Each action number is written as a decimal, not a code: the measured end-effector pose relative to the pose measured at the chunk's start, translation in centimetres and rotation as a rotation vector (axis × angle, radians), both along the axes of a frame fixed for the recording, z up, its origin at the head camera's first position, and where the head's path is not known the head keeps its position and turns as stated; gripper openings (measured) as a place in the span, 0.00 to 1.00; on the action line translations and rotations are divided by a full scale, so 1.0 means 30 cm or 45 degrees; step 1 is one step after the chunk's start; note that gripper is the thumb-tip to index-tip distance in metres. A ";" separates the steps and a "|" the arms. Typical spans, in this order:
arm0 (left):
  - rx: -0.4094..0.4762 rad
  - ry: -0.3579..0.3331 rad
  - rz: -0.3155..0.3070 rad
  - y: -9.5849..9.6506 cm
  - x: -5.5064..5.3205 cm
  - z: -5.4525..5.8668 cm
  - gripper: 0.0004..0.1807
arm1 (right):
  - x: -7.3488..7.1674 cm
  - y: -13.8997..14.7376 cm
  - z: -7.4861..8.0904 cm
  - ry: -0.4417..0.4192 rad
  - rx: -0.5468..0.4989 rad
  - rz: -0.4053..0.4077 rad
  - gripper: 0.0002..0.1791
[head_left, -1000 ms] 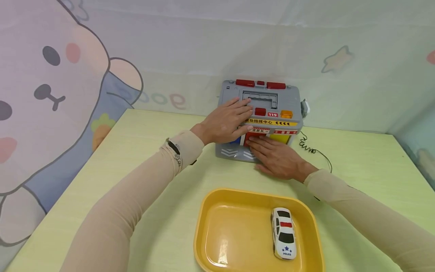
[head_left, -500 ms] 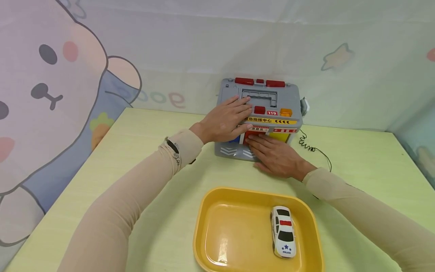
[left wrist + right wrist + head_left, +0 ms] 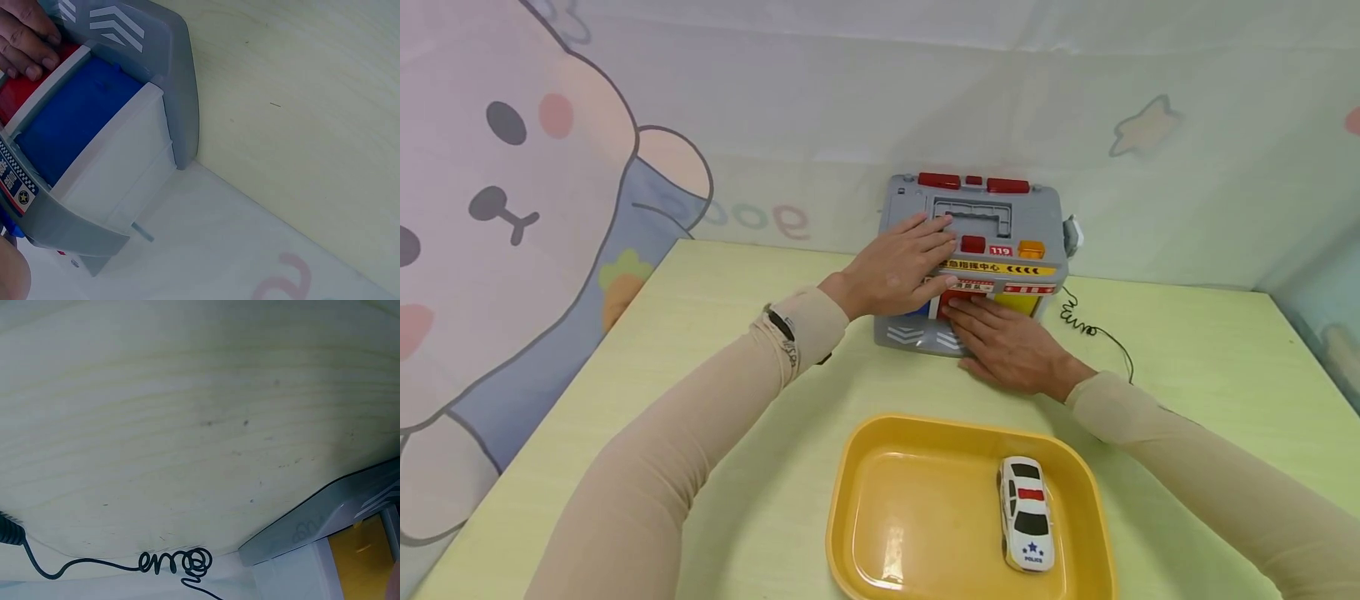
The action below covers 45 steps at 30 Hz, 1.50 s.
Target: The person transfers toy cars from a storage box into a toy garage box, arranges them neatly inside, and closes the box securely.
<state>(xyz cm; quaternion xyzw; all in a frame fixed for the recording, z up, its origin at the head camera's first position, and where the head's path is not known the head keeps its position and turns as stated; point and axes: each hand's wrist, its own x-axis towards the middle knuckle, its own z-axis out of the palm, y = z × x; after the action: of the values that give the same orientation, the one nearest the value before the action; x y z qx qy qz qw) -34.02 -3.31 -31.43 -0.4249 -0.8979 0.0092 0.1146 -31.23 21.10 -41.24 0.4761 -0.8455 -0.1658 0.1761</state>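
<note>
A grey toy rescue station (image 3: 917, 204) with red and orange lights on its roof stands against the back wall in the head view. My left hand (image 3: 897, 265) rests flat across the left of its roof, fingers straight. In front, my right hand (image 3: 1011, 346) lays straight fingers against the middle red door (image 3: 15, 97); part of that door is hidden under them. The left wrist view shows the right fingers (image 3: 25, 50) touching it, beside the lowered blue door (image 3: 81, 119). A yellow door (image 3: 1018, 303) is on the right.
A yellow tray (image 3: 838, 508) sits nearer on the table, holding a white toy police car (image 3: 1028, 521). A black coiled cord (image 3: 1078, 325) trails right of the station, where a white-and-grey piece (image 3: 1075, 237) hangs. A printed cloth (image 3: 760, 100) covers the wall.
</note>
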 end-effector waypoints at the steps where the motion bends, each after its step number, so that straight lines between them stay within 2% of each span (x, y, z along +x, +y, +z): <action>1: 0.003 0.000 -0.001 0.001 0.000 0.001 0.34 | 0.000 0.000 0.001 0.004 0.002 -0.004 0.39; 13: -0.004 -0.002 -0.025 0.014 0.003 0.016 0.34 | 0.000 0.016 -0.001 0.021 -0.028 0.004 0.39; 25: -0.012 -0.014 -0.037 0.005 0.000 0.017 0.33 | 0.012 0.016 0.008 -0.047 -0.081 0.050 0.38; 31: -0.018 -0.006 -0.041 -0.006 -0.004 0.011 0.34 | 0.017 0.006 0.024 -0.125 -0.144 0.073 0.36; 35: -0.024 -0.009 -0.035 -0.008 -0.005 0.011 0.34 | 0.029 -0.005 0.041 -0.180 -0.163 0.052 0.35; 42: -0.066 0.014 -0.028 -0.008 -0.006 0.014 0.37 | 0.096 -0.047 0.117 -0.458 -0.274 -0.009 0.34; 45: -0.074 0.032 -0.016 -0.012 -0.007 0.016 0.37 | 0.114 -0.059 0.146 -0.524 -0.289 -0.030 0.33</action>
<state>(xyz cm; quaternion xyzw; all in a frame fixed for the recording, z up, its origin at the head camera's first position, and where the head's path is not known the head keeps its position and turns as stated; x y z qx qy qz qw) -34.22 -3.68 -30.94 -0.4335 -0.8931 0.0400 0.1137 -27.81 19.33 -36.87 0.4671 -0.8823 0.0288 0.0505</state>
